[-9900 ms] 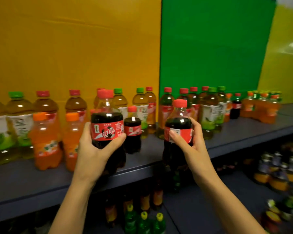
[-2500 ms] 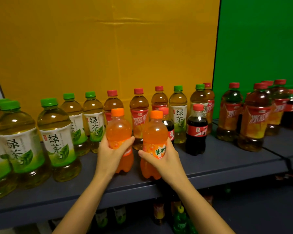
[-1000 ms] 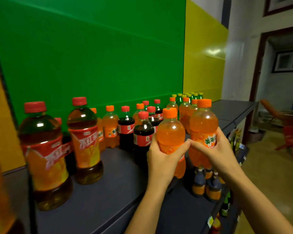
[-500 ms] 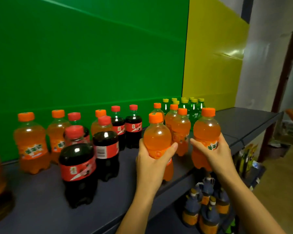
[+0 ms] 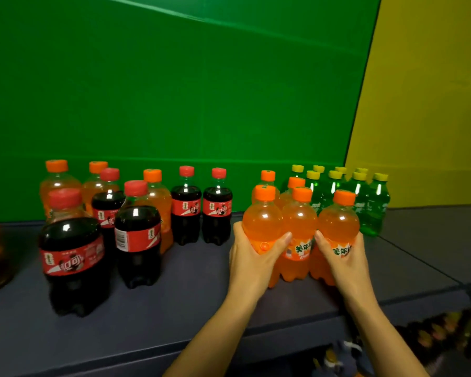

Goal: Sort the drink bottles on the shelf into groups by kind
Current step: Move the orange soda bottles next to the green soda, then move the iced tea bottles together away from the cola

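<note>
Orange soda in a clear plastic bottle with an orange cap (image 5: 261, 221) sits in our left hand (image 5: 252, 259), whose fingers and thumb curl round its waist. Our right hand (image 5: 344, 258) grips a second orange-capped soda bottle (image 5: 337, 224) the same way. Between the two stands a third orange bottle (image 5: 299, 223), touching both, and more orange bottles (image 5: 267, 176) crowd just behind it, all on the near right of the dark grey shelf (image 5: 174, 308). We cannot tell whether the two held bottles rest on the shelf.

Far right of this cluster, and just beside it, stand green soda bottles with yellow caps (image 5: 374, 208). To the left, dark cola bottles with red caps and red labels (image 5: 71, 248) stand mixed with a few stray orange sodas (image 5: 57, 180). Behind the shelf are a green panel (image 5: 174, 91) and, to its right, a yellow panel (image 5: 424, 104).
</note>
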`<state>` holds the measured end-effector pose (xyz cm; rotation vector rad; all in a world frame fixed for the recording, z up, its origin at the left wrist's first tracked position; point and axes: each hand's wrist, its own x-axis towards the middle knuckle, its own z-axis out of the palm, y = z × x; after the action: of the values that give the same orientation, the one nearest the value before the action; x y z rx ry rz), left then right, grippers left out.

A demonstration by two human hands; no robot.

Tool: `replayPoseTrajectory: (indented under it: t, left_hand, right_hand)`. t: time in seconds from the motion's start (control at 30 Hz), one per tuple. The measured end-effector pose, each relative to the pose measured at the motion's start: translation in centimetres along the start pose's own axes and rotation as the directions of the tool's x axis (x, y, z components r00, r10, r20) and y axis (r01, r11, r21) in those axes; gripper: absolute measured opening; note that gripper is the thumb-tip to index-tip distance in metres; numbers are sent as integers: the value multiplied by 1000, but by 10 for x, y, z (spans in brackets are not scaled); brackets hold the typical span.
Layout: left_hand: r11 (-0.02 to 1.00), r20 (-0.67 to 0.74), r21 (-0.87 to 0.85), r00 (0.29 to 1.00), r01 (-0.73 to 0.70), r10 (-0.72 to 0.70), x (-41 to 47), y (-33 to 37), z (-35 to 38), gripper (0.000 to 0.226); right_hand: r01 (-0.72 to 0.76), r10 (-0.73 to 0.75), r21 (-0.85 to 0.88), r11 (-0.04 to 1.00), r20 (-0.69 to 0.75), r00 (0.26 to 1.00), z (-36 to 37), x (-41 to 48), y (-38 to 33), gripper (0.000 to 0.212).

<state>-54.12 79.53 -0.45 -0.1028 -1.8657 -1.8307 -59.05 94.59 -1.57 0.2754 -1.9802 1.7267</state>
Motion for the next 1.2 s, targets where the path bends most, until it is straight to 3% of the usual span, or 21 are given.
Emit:
replayPoseTrajectory:
  t: [0.13,0.3,0.43,0.57,0.63,0.83,1.03,1.2]
  left_hand:
    - [995,-9,102,1000,-12,13,2,-7,2,47]
    - [966,-46,257,999,5,7,5,-11,0,77]
    - [970,-27,242,999,39,-34,6,-7,-2,75]
    - [952,-7,304,999,46,-46,4,-8,-10,66]
    - [946,5,322,999,38,-42,0,-5,-20,68]
    - [924,-25,363,990,-117,136,-30,28,-69,32]
    - [906,-194,341,924,-251,330,-51,57,-142,12]
    - [836,-303,480,844,-266,443,-67,76,-221,8]
  right_hand:
    - [-20,17,52,998,56,998,2,6,6,48]
    - [-55,45,81,995,110,993,3,9,9,46]
    - [-54,49,45,998,99,994,3,9,8,56]
    - [59,-58,-83,995,16,998,3,4,-2,94]
    - [102,-108,-113,988,-53,993,2,1,-5,103]
    - [282,-302,-146,948,-135,944,6,4,-11,71]
    - [557,-557,-1,831,1,831,56,-31,-77,40]
    - [575,-591,145,805,107,800,113,-58,-114,34]
